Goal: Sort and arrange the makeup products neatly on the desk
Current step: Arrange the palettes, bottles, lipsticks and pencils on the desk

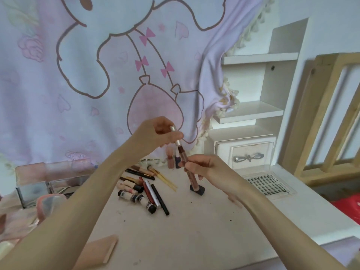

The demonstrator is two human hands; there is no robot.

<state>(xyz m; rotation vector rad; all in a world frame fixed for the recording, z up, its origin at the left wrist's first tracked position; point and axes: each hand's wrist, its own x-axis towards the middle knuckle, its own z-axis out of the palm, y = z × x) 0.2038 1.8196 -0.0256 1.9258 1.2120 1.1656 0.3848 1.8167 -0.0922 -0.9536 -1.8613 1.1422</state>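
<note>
A slim lip-gloss tube with reddish-brown contents is held up over the desk. My right hand grips the tube's middle. My left hand pinches its silver cap at the top. The tube's lower end hangs just above a small dark block on the desk. To the left lies a loose pile of makeup: small cream bottles with black caps, a black pencil, a red tube and several brushes.
Clear acrylic organiser boxes stand at the left. A pink flat case lies near the front edge. A false-lash tray sits at the right, below a white shelf unit with a drawer. Two small bottles stand by the curtain.
</note>
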